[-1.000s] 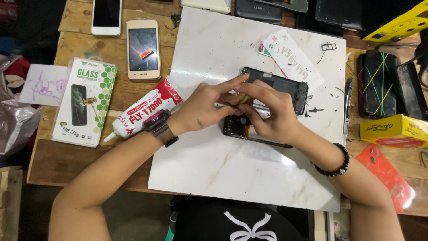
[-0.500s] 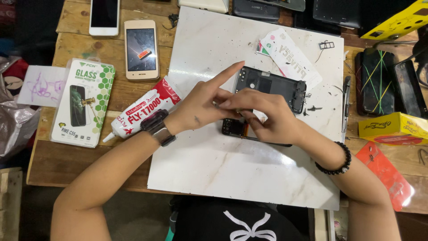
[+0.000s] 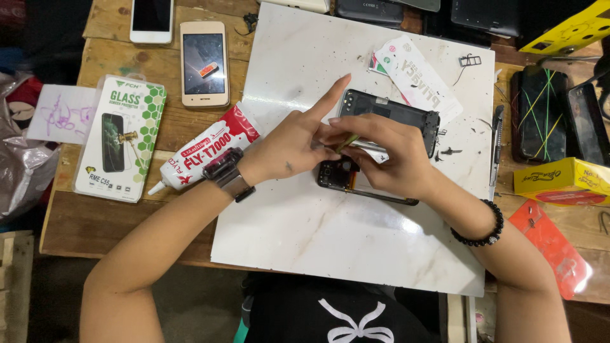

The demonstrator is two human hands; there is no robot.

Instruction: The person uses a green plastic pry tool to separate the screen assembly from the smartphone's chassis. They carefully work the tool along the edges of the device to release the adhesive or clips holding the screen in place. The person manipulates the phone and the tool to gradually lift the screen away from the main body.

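Working over the opened black phone frame mid-slab on our desk, we judge repair midway: right hand pinches a thin green tool, left hand steadies, forefinger extended.

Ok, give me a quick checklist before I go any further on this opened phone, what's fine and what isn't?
1. Opened phone lying on the white board: ok.
2. Left hand steadying it: ok.
3. Right hand pinching the thin green tool: ok.
4. Tool tip on the right spot: cannot tell, fingers hide it.
5. Glue tube capped: cannot tell.
6. Board free of debris: not ok, dark specks lie scattered.
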